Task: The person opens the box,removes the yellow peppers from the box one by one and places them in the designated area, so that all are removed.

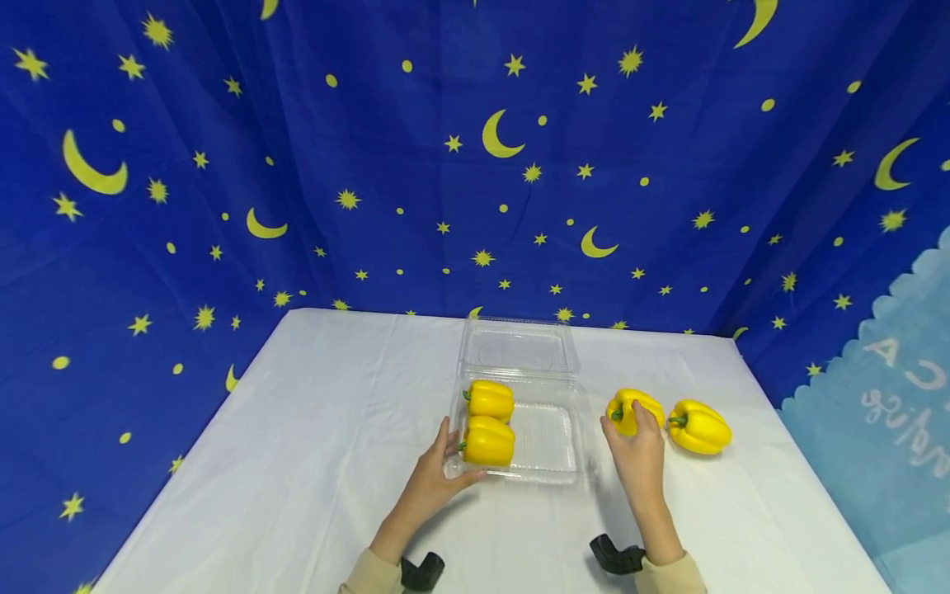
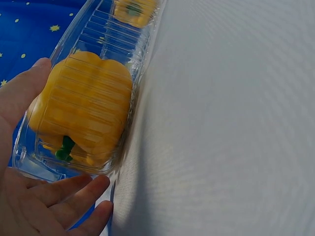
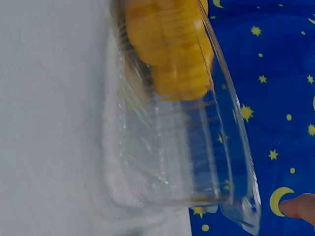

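A right hand [image 1: 640, 450] spreads its thumb and fingers at a yellow pepper [image 1: 627, 421] on the white cloth [image 1: 356, 429]; from my remote station I cannot tell whether it grips, as the right wrist view gives me one fingertip [image 3: 299, 207] alone. A left hand [image 1: 433, 477], fingers loosely extended, braces the near-left corner of a clear container [image 1: 547, 437]. Inside I count two peppers, a nearer one [image 1: 488, 444] and a farther one [image 1: 490, 400], lined along the left side. I judge the step in hand to be picking up a third; the next move, I'd say, calls for a firm hold on its sides, a lift clear of the container's wall and a gentle lowering into the free right half. Beyond, the lid [image 1: 519, 348] lies folded back; a fourth pepper [image 1: 699, 429] rests farther right, and starry blue fabric [image 1: 386, 148] hangs behind.
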`<state>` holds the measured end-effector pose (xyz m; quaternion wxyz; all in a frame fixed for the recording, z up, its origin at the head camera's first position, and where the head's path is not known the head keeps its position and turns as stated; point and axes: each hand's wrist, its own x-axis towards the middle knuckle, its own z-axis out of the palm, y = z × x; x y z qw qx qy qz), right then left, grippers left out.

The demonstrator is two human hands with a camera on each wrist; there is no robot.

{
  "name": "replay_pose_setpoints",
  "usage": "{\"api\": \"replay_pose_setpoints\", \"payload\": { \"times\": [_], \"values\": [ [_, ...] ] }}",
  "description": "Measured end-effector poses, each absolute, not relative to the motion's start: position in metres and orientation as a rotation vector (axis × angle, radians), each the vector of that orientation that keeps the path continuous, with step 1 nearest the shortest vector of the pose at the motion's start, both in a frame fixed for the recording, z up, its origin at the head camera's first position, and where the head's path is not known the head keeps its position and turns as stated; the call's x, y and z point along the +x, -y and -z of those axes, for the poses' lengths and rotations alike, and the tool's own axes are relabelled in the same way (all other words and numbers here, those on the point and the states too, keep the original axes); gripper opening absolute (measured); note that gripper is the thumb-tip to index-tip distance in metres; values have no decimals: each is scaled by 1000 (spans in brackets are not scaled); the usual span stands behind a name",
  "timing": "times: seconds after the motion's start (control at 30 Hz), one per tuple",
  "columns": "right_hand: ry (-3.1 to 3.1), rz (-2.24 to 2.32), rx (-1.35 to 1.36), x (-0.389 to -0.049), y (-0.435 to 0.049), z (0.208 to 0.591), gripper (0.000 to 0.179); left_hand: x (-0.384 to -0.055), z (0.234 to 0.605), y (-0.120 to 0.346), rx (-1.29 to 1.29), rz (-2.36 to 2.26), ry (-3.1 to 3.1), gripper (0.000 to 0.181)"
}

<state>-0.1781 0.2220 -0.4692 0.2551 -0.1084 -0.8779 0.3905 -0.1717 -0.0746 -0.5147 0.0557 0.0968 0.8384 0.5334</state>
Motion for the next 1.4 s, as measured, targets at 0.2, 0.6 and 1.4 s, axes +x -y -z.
{"api": "replay_pose_setpoints", "payload": {
  "times": [0.2, 0.6, 1.4],
  "values": [
    [2411, -1059, -272, -177, -213, 473, 58, -172, 514, 74, 287, -1616, -2543, 107],
    [2447, -1131, -194, -178, -190, 479, 60, -172, 514, 74, 289, -1603, -2558, 107],
    [2524, -1130, -48, -175, -146, 479, 59, -173, 515, 74, 306, -1599, -2580, 106]
  ]
}}
